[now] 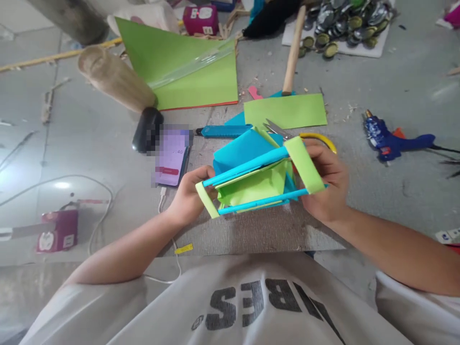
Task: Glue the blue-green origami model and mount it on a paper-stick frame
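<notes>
Above the table's near edge, a blue and green paper model [251,187] is held up between my two hands. It has two blue rolled-paper rods joined at each end by a green paper strip, with a folded green and blue body between them. My left hand [192,194] grips its left end, fingers partly hidden behind the paper. Around the right end is my right hand [328,179], its fingers bent behind the wide green strip. Just beyond the model lie yellow-handled scissors [319,138], partly covered, and a blue cutter [226,131].
A phone [172,158] with a cable lies left of the model. Green sheets [201,72], a hammer [294,52] and bottle caps [330,50] are farther back. At right is a blue glue gun [395,139]; at left, a purple box [64,230].
</notes>
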`<state>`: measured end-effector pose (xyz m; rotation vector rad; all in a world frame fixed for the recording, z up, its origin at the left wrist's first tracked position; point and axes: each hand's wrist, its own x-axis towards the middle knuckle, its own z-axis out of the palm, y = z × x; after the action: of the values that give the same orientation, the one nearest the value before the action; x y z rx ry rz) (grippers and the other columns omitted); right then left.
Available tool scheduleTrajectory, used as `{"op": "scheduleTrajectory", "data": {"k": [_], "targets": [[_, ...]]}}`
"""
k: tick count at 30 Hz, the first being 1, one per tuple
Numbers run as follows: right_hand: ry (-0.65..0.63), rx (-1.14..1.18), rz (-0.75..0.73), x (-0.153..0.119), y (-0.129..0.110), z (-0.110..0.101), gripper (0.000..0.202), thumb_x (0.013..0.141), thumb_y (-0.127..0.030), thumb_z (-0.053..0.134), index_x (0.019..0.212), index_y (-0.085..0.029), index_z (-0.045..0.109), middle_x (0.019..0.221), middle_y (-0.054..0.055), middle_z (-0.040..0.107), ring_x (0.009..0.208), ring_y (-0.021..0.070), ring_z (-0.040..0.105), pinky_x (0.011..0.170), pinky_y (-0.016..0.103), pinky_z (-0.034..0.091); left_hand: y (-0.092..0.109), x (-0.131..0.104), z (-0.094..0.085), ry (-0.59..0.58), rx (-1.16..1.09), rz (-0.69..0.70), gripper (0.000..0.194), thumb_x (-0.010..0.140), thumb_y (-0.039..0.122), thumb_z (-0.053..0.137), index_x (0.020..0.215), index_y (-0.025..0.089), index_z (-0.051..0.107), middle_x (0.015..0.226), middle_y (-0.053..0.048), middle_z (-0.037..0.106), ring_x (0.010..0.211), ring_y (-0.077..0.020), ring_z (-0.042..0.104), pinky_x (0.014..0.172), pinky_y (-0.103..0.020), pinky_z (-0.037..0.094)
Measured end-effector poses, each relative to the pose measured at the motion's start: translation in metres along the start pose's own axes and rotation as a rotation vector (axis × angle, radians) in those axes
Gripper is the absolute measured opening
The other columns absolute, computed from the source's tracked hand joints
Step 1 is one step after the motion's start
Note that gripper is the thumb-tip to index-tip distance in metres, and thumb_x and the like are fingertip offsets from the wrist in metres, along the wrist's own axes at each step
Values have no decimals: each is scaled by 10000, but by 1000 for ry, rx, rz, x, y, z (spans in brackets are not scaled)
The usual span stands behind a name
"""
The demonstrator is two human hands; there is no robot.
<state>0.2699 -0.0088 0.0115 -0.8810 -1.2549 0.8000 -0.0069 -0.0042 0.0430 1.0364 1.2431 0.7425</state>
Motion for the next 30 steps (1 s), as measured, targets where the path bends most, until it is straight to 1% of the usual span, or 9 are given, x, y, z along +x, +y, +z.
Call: {"op": "scheduleTrajectory", "data": {"k": [2, 5, 10, 15, 17, 19, 24, 27, 30], "targets": [[-37, -5, -17, 2, 3, -2, 45, 1034, -300, 866, 1061, -287, 899, 1041, 29, 786, 977, 175, 745, 870, 329, 617, -1, 2, -3, -35, -13, -37, 289, 652, 268, 899, 717, 224, 621, 645, 30, 637, 550, -126, 592, 527, -250, 514], [-58, -13, -24, 4, 5, -4, 62, 1006, -251, 882, 1049, -292, 897, 1012, 24, 771, 934, 172, 724, 830, 324, 592, -5, 7, -6, -101, -102, -70, 306, 673, 333, 906, 747, 226, 628, 637, 30, 637, 528, -137, 619, 506, -258, 534], [-69, -96, -132, 7, 8, -6, 119, 986, -185, 860, 1049, -281, 893, 986, 40, 765, 906, 196, 714, 798, 352, 578, -8, 11, -7, -164, -207, -109, 324, 640, 327, 924, 739, 198, 644, 644, 25, 636, 553, -123, 613, 517, -238, 539], [-92, -180, -190, 6, 11, -11, 106, 997, -251, 861, 1089, -303, 877, 980, 48, 765, 910, 238, 737, 823, 408, 601, -5, 11, -8, -194, -284, -160, 329, 608, 264, 921, 740, 196, 628, 610, 49, 619, 506, -109, 577, 488, -225, 495], [-124, -220, -205, 7, 10, -13, 88, 1018, -281, 839, 1101, -301, 862, 963, 44, 755, 860, 230, 722, 775, 405, 592, -2, 11, -8, -201, -301, -190, 319, 615, 256, 912, 735, 198, 622, 599, 47, 636, 497, -120, 598, 481, -224, 482], [-165, -266, -231, 10, 9, -14, 94, 1026, -263, 812, 1106, -292, 851, 940, 43, 751, 812, 221, 704, 718, 394, 577, 0, 12, -8, -197, -322, -208, 312, 628, 259, 907, 715, 196, 615, 601, 41, 651, 496, -121, 609, 475, -216, 470], [-221, -283, -334, 18, 7, -17, 150, 932, -169, 845, 1060, -245, 823, 882, 49, 762, 733, 197, 696, 583, 349, 513, 1, 14, -9, -219, -363, -230, 374, 645, 279, 965, 714, 193, 607, 628, 48, 645, 491, -106, 604, 478, -217, 496], [-260, -292, -307, 20, 5, -18, 132, 933, -147, 807, 1035, -229, 793, 884, 52, 764, 739, 199, 705, 575, 341, 526, 1, 17, -13, -248, -338, -240, 429, 676, 334, 1000, 720, 198, 595, 644, 35, 655, 507, -120, 623, 483, -225, 507], [-286, -299, -285, 23, 1, -18, 100, 951, -194, 803, 1038, -238, 778, 890, 52, 772, 724, 207, 718, 563, 342, 546, 2, 19, -16, -289, -310, -226, 463, 699, 383, 1014, 716, 197, 591, 644, 30, 644, 536, -117, 607, 516, -227, 514]]}}
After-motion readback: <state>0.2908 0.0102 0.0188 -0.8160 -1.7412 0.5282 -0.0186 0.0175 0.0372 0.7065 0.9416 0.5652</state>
